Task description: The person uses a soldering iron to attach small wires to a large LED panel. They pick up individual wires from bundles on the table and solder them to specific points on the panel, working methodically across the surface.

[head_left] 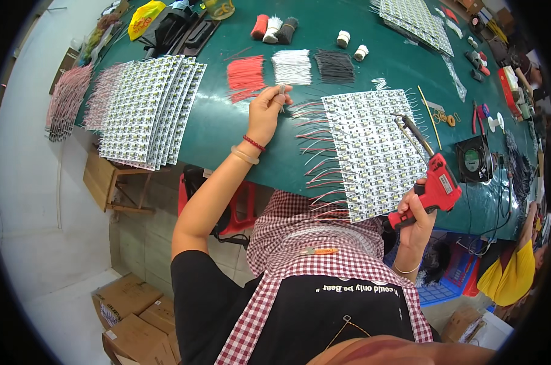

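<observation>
My right hand (416, 220) is wrapped round the handle of a red soldering gun (441, 184). Its metal tip and feed tube point up and left over a white circuit board panel (373, 152). Rows of small components cover the panel, and thin red and white wires stick out along its left side. Beyond that wired edge, my left hand (268, 109) is raised with thumb and fingers pinched together; what they hold is too small to make out. Just past it lie spread bunches of red wires (246, 78), white wires (292, 67) and black wires (334, 66).
Stacked panels (148, 112) with wires stand at the table's left. A small black fan (473, 159), pliers (477, 118) and a yellow stick (429, 118) lie to the right. More panels (415, 24) sit at the far right. Cardboard boxes (135, 316) stand on the floor.
</observation>
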A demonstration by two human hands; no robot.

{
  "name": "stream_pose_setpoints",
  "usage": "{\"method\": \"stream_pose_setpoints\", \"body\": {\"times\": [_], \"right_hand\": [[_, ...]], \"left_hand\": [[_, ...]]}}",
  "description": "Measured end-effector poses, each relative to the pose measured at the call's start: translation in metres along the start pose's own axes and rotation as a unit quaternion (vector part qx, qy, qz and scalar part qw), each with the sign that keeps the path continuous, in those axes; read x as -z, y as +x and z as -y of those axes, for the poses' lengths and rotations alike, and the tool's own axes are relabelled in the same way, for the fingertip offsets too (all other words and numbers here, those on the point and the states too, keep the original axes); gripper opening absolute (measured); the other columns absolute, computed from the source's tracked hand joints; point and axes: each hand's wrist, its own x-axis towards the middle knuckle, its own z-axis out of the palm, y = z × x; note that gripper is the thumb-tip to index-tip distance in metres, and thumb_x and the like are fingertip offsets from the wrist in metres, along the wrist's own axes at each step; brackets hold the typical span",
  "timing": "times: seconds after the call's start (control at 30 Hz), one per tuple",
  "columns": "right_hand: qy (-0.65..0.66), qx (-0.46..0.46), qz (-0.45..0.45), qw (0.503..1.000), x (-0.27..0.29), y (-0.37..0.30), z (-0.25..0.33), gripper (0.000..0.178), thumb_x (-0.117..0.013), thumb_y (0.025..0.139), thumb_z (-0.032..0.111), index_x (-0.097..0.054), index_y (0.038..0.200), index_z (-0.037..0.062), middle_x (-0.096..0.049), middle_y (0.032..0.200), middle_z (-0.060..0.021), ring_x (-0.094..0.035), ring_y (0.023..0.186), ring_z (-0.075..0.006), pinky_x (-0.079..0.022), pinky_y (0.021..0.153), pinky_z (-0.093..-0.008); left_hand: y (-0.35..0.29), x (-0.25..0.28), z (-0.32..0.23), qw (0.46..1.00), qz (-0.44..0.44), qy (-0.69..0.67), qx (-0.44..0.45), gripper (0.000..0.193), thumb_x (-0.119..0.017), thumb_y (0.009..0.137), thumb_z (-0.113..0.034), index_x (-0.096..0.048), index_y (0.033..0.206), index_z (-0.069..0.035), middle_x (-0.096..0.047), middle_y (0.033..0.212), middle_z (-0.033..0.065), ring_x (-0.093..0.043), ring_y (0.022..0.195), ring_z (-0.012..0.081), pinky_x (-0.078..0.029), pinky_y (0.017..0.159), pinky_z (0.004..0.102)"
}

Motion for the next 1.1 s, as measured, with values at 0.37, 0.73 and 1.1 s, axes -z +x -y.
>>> {"method": "stream_pose_setpoints", "body": {"times": [0.37, 0.73, 1.1], "right_hand": [[-0.042, -0.004, -0.002, 0.999, -0.025, 0.009, 0.012, 0.039, -0.067, 0.083, 0.002, -0.050, 0.118, -0.0008, -0.059, 0.078, -0.0078, -0.058, 0.065, -0.0142, -0.047, 0.058, -0.0271], [-0.040, 0.000, 0.004, 0.999, -0.010, 0.000, 0.009, 0.037, -0.066, 0.083, 0.002, -0.050, 0.117, -0.0013, -0.058, 0.075, -0.0083, -0.058, 0.065, -0.0154, -0.048, 0.059, -0.0279], [-0.038, -0.006, -0.028, 0.999, 0.005, 0.001, 0.007, 0.036, -0.065, 0.085, 0.002, -0.050, 0.117, -0.0012, -0.059, 0.075, -0.0078, -0.058, 0.065, -0.0145, -0.047, 0.060, -0.0269]], "left_hand": [[-0.045, -0.063, -0.072, 0.962, 0.213, -0.094, 0.142, 0.020, -0.053, 0.098, -0.013, -0.061, 0.109, 0.002, -0.069, 0.089, 0.0070, -0.057, 0.068, 0.0064, -0.044, 0.061, 0.0188], [0.082, -0.025, 0.017, 0.862, 0.010, 0.427, -0.273, 0.010, -0.059, 0.085, -0.007, -0.067, 0.082, -0.003, -0.064, 0.078, 0.0136, -0.062, 0.076, 0.0328, -0.048, 0.067, 0.0403], [0.081, -0.030, 0.027, 0.772, 0.008, 0.545, -0.327, 0.005, -0.064, 0.081, -0.009, -0.068, 0.077, -0.008, -0.058, 0.085, 0.0046, -0.056, 0.082, 0.0235, -0.043, 0.070, 0.0370]]}}
